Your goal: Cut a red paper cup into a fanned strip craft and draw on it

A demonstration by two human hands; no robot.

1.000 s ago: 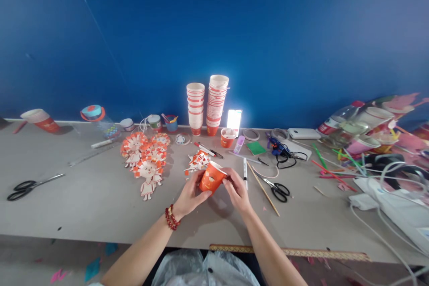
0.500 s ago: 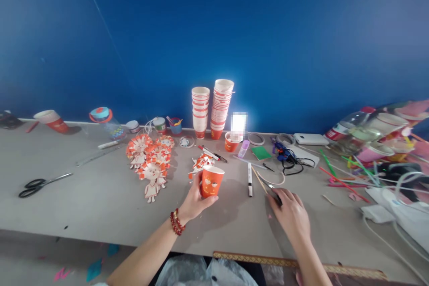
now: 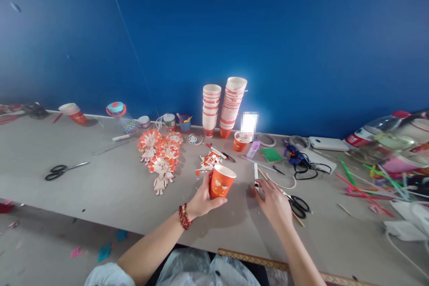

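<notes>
My left hand (image 3: 205,198) is wrapped around an orange paper cup (image 3: 221,183), held upright a little above the table, its white rim facing up. A white marker (image 3: 256,172) lies on the table to the right of the cup. Fingers of my right hand (image 3: 274,201) are closed on the marker's near end and partly hide it. Just right of that hand lies a pair of black-handled scissors (image 3: 299,205), with a thin wooden stick (image 3: 297,220) running beneath the hand. Orange and white paper scraps (image 3: 210,161) are heaped behind the cup.
Two tall stacks of paper cups (image 3: 212,109) stand by the blue wall. Paper figures with orange manes (image 3: 162,172) lie left, beyond them another pair of scissors (image 3: 63,170). A blue glue gun (image 3: 297,154), plastic bottle (image 3: 375,129) and coloured straws (image 3: 365,187) lie right.
My right hand has left the scissors, now lying on the table, and moved left onto the marker. My left hand keeps hold of the cup. The view has turned slightly left.
</notes>
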